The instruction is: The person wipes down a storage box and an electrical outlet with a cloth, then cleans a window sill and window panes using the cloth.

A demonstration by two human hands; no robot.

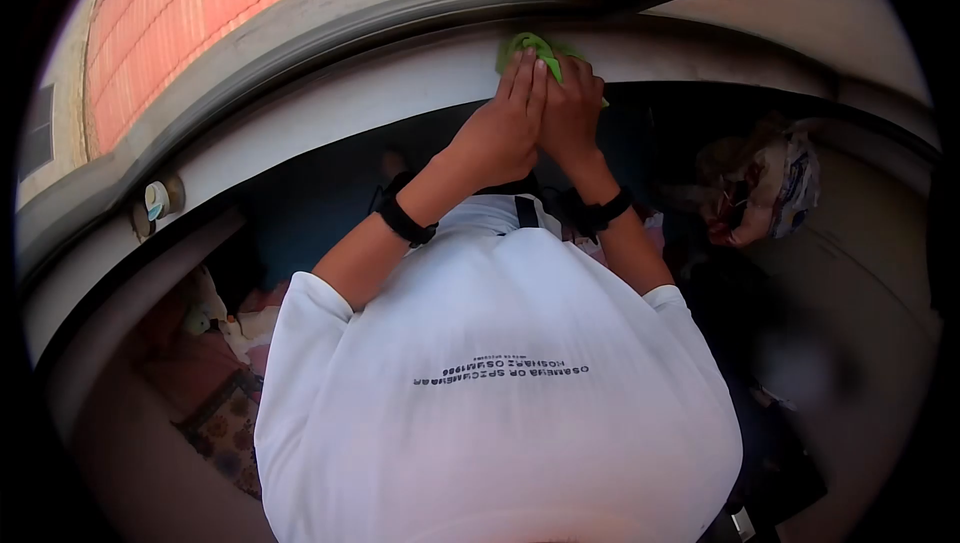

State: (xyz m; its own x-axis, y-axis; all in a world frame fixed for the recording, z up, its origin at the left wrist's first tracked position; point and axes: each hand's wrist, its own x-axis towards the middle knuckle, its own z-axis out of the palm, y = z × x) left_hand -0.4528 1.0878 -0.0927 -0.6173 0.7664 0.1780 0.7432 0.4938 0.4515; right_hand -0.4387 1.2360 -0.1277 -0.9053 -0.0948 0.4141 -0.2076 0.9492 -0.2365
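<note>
A bright green cloth (535, 43) lies bunched on the white window sill (390, 98), at the top middle of the head view. My left hand (503, 131) presses its fingers, held together, onto the front of the cloth. Beside it, touching it, my right hand (570, 113) is closed over the cloth, and a bit of green sticks out past its outer edge. Part of the cloth is hidden under both hands. Each wrist wears a black band.
The dark window frame track (330, 53) runs along the sill's far side, with a reddish ribbed roof (220, 13) outside. A small white-topped object (157, 200) stands on the sill at left. A bag-like bundle (765, 188) sits at right; patterned fabric (225, 428) lies lower left.
</note>
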